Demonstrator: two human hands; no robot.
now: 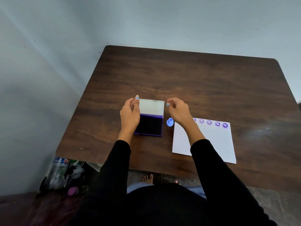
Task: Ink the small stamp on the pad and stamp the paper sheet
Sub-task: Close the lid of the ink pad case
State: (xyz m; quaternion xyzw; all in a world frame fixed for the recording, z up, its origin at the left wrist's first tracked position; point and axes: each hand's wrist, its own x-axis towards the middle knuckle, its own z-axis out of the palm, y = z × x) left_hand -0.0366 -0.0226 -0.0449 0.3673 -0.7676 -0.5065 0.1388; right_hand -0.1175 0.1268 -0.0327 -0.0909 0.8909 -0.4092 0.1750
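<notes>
The scene is viewed by a single wide-angle camera worn on the head, angled forward and steeply down. The dark brown wooden table (187, 75) is seen from above at close range, its near edge low in the frame; pale grey walls (146, 18) fill the top.

I can read almost no text here. On my paper sheet (211, 141), along its far edge, there is a row of purple smiley-face stamp marks (209, 122), signs and not letters. Under the table's near left corner, a plastic bottle (59, 168) carries a blue and red label, too small for me to read.
</notes>
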